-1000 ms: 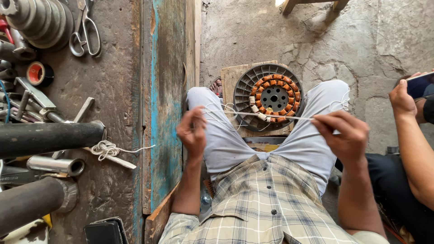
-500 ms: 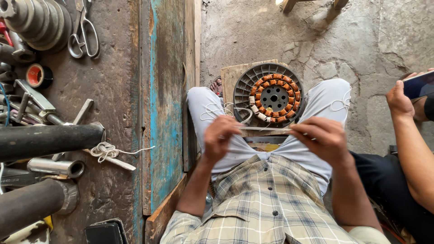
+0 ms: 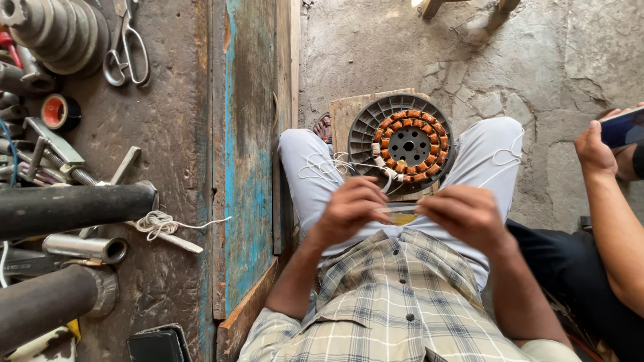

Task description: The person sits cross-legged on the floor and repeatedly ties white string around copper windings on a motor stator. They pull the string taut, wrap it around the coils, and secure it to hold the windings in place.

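A round motor stator [image 3: 408, 141] with copper-coloured coils and a grey finned ring rests between my knees on a wooden block [image 3: 345, 110]. White string [image 3: 329, 165] runs from its lower left edge across my left thigh. My left hand [image 3: 349, 208] and my right hand [image 3: 466, 214] are close together in front of my lap, just below the stator. Between their fingertips they pinch a thin flat yellowish strip [image 3: 400, 214], each hand on one end.
A workbench at the left carries dark pipes [image 3: 74, 208], scissors [image 3: 127, 47], stacked metal pulleys [image 3: 60, 30], a tape roll [image 3: 59, 111] and a string bundle [image 3: 155, 222]. Another person's hand [image 3: 597, 147] holds a phone [image 3: 624, 126] at the right edge.
My hands, spread wide apart a second ago with string stretched between them, have come together at my lap and now hold the flat strip.
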A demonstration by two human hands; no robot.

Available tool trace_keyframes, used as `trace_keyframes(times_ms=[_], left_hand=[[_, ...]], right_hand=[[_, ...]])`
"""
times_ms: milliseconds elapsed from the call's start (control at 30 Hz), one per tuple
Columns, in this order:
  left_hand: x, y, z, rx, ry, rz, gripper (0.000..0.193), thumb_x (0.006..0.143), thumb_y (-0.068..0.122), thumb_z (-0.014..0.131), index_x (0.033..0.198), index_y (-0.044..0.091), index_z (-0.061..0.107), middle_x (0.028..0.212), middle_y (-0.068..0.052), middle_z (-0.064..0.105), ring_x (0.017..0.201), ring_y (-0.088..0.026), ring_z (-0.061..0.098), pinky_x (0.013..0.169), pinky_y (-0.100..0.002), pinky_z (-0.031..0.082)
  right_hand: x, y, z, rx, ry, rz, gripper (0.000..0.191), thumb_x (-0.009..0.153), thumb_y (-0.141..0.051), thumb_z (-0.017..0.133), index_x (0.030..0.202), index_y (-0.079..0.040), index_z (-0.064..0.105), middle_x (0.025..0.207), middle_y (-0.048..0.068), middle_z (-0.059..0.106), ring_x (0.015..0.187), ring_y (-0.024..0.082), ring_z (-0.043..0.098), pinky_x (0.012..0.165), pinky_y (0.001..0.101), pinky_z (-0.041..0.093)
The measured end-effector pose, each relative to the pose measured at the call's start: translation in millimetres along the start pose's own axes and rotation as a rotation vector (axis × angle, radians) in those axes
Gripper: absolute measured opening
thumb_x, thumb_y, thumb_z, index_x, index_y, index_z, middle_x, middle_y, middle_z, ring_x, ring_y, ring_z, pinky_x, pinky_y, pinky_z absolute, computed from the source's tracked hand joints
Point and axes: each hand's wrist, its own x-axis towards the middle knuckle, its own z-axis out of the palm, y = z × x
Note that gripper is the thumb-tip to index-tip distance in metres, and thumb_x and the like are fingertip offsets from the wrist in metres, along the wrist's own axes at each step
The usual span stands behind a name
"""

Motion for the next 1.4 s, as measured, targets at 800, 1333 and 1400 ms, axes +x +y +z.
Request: trace_keyframes(times_ms=[800, 1333, 1400], left_hand=[[-17, -17, -58, 0.562, 0.619, -0.424, 0.013, 0.102, 0.017, 0.068, 0.109, 0.006, 0.070, 0.109, -0.012, 0.072, 0.093, -0.016, 0.066, 0.078, -0.035, 0.060], [-17, -2, -63, 0.167, 0.740, -0.584, 0.018, 0.101, 0.018, 0.062, 0.091, 0.008, 0.072, 0.093, -0.005, 0.076, 0.073, -0.017, 0.073, 0.067, -0.037, 0.058], [-15, 1, -75, 0.469, 0.617, -0.523, 0.017, 0.101, 0.020, 0.066, 0.105, 0.005, 0.074, 0.106, -0.010, 0.073, 0.097, -0.022, 0.069, 0.086, -0.040, 0.056]], right_hand=[[-11, 14, -23, -0.028, 0.161, 0.254, 0.012, 0.090, -0.009, 0.084, 0.097, -0.005, 0.074, 0.085, 0.006, 0.071, 0.067, 0.014, 0.068, 0.056, 0.0267, 0.053], [-28, 18, -31, -0.070, 0.157, 0.335, 0.012, 0.093, -0.008, 0.084, 0.099, -0.002, 0.075, 0.081, 0.008, 0.071, 0.065, 0.012, 0.066, 0.055, 0.0247, 0.050], [-33, 20, -33, -0.060, 0.206, 0.437, 0.012, 0.095, -0.007, 0.083, 0.102, -0.001, 0.076, 0.082, 0.008, 0.071, 0.064, 0.012, 0.065, 0.054, 0.0237, 0.049]])
